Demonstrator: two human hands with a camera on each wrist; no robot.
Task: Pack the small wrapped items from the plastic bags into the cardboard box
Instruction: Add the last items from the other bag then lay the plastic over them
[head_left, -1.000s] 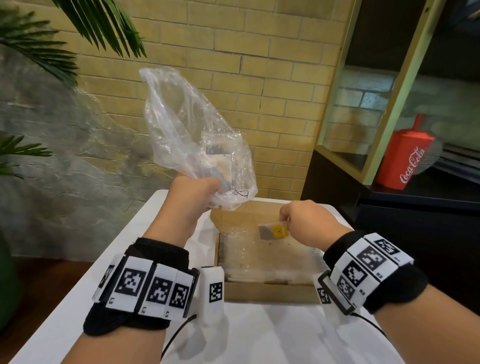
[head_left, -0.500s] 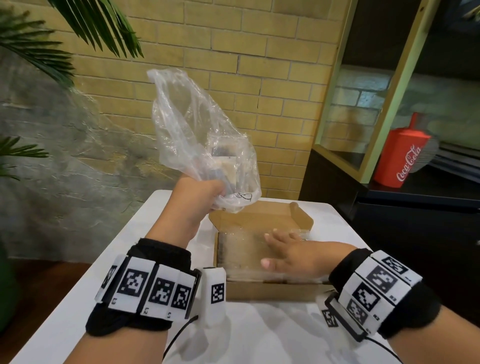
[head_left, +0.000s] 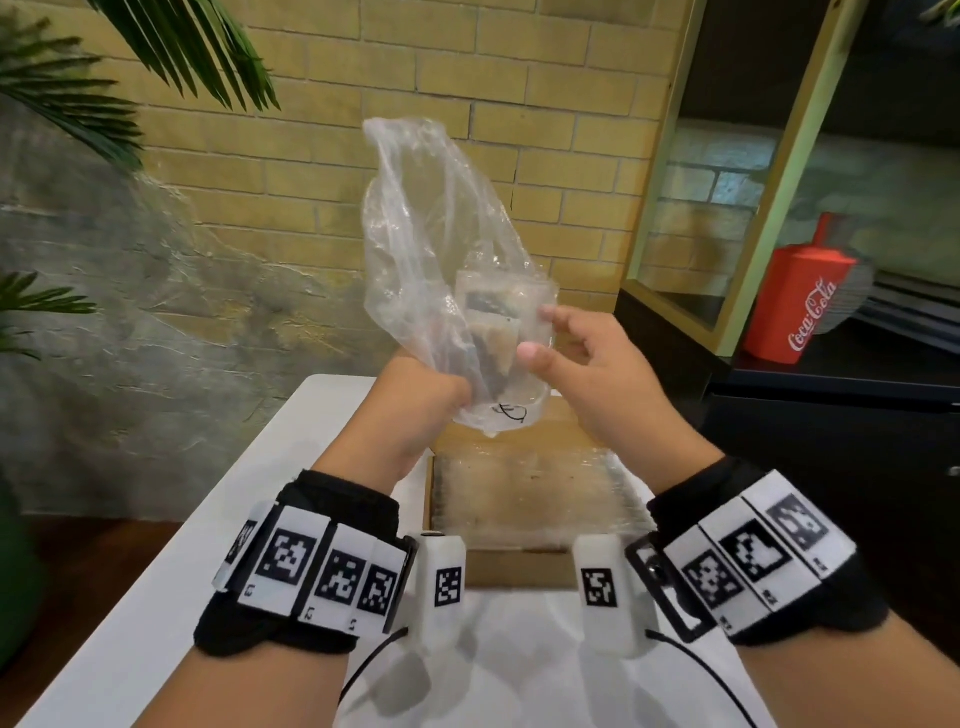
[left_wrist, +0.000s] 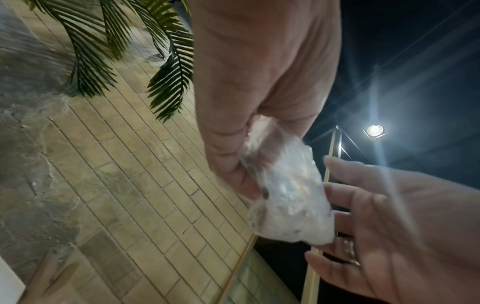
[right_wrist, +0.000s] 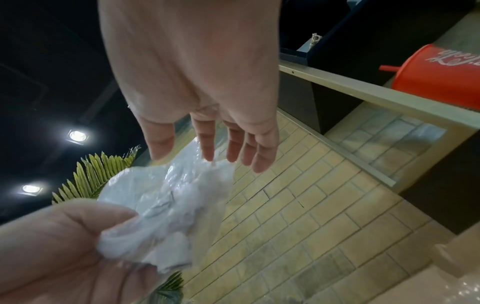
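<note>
Aloft, left hand (head_left: 415, 410) grips plastic bag (head_left: 441, 249) holding wrapped items (head_left: 493, 332); right hand (head_left: 597, 374) spread, empty.

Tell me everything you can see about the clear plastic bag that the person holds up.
The plastic bag is thin, clear and crinkled, with a small black scribble near its rounded lower end. It is held upright in the air above the cardboard box, its loose top standing up in front of the brick wall. The left hand grips it low down, bunching the film. The right hand is open, fingertips at the bag's right side. Inside, a few small wrapped items show dimly; their number is unclear.
</note>
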